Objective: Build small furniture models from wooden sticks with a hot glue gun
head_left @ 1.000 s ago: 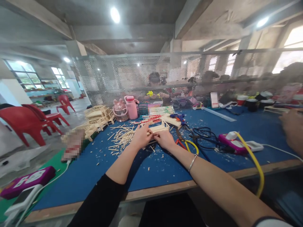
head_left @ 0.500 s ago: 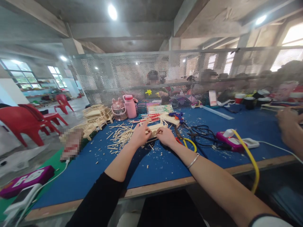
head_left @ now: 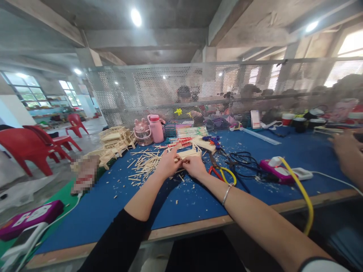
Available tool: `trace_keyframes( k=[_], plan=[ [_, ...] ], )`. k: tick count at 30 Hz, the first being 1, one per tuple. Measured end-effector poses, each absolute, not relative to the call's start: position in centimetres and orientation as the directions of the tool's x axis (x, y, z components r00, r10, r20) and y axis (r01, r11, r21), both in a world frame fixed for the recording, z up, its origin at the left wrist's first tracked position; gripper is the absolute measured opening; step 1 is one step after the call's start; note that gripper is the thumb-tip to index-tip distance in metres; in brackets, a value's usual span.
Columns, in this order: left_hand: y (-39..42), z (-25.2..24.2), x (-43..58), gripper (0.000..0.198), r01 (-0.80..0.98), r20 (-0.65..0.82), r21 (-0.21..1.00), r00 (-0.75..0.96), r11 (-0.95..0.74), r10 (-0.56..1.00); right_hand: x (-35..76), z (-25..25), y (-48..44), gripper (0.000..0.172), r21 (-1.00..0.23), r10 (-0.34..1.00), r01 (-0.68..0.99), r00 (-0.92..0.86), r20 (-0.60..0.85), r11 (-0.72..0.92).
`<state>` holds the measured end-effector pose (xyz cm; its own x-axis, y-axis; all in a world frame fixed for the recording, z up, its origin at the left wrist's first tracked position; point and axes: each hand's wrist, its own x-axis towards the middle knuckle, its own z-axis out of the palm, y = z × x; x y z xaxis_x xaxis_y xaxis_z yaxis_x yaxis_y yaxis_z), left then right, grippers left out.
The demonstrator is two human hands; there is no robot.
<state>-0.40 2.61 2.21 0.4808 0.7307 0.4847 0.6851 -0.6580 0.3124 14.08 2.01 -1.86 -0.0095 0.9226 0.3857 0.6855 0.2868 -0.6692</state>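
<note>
My left hand (head_left: 168, 163) and my right hand (head_left: 195, 166) meet at the middle of the blue table (head_left: 184, 200), both pinched on a small wooden stick frame (head_left: 189, 153). The left index finger points up along the frame. A bangle sits on my right wrist. Loose wooden sticks (head_left: 144, 163) lie scattered just left of my left hand.
Stacked finished stick frames (head_left: 115, 139) sit at the far left, with a pink bottle (head_left: 155, 128) and pink jug (head_left: 142, 132). A blue glue gun (head_left: 213, 140), pliers (head_left: 219, 172), black cables, a purple power strip (head_left: 276, 170) and yellow cord lie right. Another person's hand (head_left: 347, 153) works at far right.
My hands have stayed on the stick frame, shifting only slightly. The other person's hand at far right has moved a little.
</note>
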Motion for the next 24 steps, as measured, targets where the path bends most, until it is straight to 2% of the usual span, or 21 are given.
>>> trace_keyframes(
  k=[2, 4, 8, 9, 13, 15, 18, 21, 24],
  plan=[
    [2.6, 2.2, -0.6, 0.06, 0.68, 0.501, 0.3, 0.484, -0.669, 0.717, 14.2, -1.7, 1.8, 0.021, -0.67, 0.926, 0.686, -0.013, 0.378, 0.284],
    [2.4, 2.5, -1.0, 0.057, 0.662, 0.594, 0.279, 0.45, -0.696, 0.667, 14.6, -1.3, 1.4, 0.018, -0.669, 0.92, 0.685, -0.003, 0.391, 0.287],
    [1.5, 3.6, -1.7, 0.042, 0.66, 0.811, 0.277, 0.229, -0.699, 0.538, 15.4, -0.2, 0.0, 0.024, -0.647, 0.849, 0.676, 0.062, 0.525, 0.351],
    [1.2, 3.8, -1.7, 0.038, 0.653, 0.819, 0.275, 0.225, -0.706, 0.527, 15.6, 0.1, -0.3, 0.025, -0.633, 0.823, 0.674, 0.066, 0.564, 0.38],
    [-0.1, 3.7, 0.0, 0.028, 0.557, 0.774, 0.238, 0.387, -0.796, 0.502, 15.7, 0.6, -1.1, 0.021, -0.558, 0.759, 0.68, 0.004, 0.651, 0.475],
    [-0.4, 3.4, 1.0, 0.023, 0.524, 0.781, 0.285, 0.358, -0.802, 0.512, 15.5, 0.6, -1.4, 0.02, -0.536, 0.736, 0.685, -0.001, 0.677, 0.494],
    [-0.8, 3.1, 1.9, 0.022, 0.493, 0.772, 0.418, 0.25, -0.763, 0.585, 15.1, 0.7, -1.9, 0.023, -0.539, 0.701, 0.652, 0.017, 0.713, 0.533],
    [-0.7, 3.3, 1.8, 0.023, 0.491, 0.76, 0.488, 0.168, -0.722, 0.628, 15.3, 1.0, -2.0, 0.024, -0.529, 0.69, 0.614, -0.036, 0.723, 0.586],
    [0.1, 3.6, 0.5, 0.027, 0.485, 0.753, 0.57, 0.015, -0.663, 0.658, 17.4, 1.9, -0.5, 0.038, -0.561, 0.695, 0.598, 0.01, 0.719, 0.572]
  ],
)
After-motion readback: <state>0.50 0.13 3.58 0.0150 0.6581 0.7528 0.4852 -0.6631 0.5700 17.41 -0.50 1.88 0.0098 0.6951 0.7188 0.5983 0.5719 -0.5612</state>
